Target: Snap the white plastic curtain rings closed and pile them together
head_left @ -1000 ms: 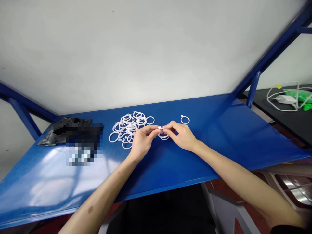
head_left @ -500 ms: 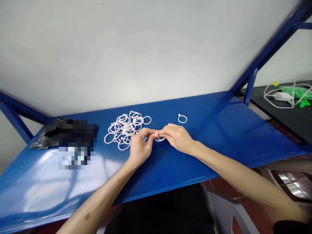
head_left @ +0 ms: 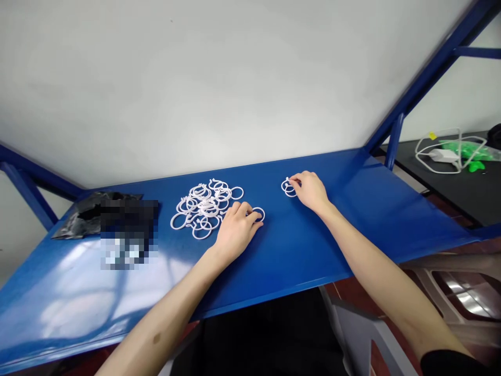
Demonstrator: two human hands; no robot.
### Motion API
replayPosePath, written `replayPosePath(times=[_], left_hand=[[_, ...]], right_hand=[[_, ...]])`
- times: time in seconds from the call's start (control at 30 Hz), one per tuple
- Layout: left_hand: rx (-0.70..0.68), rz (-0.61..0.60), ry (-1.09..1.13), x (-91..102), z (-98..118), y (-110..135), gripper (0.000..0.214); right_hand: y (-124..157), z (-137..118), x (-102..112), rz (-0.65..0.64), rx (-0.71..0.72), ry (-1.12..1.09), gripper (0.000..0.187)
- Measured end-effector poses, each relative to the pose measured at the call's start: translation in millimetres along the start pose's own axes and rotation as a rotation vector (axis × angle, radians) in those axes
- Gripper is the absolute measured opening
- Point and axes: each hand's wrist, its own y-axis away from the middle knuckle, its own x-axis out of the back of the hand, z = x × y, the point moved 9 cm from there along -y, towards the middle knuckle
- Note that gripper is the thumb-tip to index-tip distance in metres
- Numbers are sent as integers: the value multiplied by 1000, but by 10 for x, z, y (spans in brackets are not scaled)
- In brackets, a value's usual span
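Note:
A heap of white plastic rings (head_left: 203,209) lies on the blue table (head_left: 332,235). My left hand (head_left: 235,230) rests beside the heap with its fingers curled on a single white ring (head_left: 258,214) that lies on the table. My right hand (head_left: 311,190) is farther right and back, its fingertips pinched on a white ring (head_left: 288,187) where a small separate group of rings lies. I cannot tell how many rings are under those fingers.
A black bag (head_left: 97,214) and a blurred patch sit at the table's left. Blue frame struts rise at both sides. At the right, a black table (head_left: 462,193) holds a white cable with a charger (head_left: 442,155) and green items. A white wall stands behind.
My hands were together at mid-table holding one ring. They have parted: the right hand carried a ring right to the lone ring, the left hand dropped to a ring by the heap.

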Motion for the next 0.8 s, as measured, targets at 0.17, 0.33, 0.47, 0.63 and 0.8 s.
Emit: replayPosePath(times=[0.17, 0.33, 0.47, 0.63, 0.8], left_hand=[[5, 82, 11, 138, -89, -31, 24], [26, 145, 54, 259, -133, -53, 29], [8, 132, 85, 220, -82, -45, 24], [107, 139, 220, 152, -119, -22, 12], [437, 172, 599, 107, -400, 17, 19]], right_hand=[[34, -42, 107, 86, 16, 32, 23], [191, -530, 245, 86, 220, -247, 25], [403, -922, 78, -162, 296, -607, 22], [504, -988, 2, -166, 255, -726, 14], [510, -968, 43, -132, 294, -766, 12]])
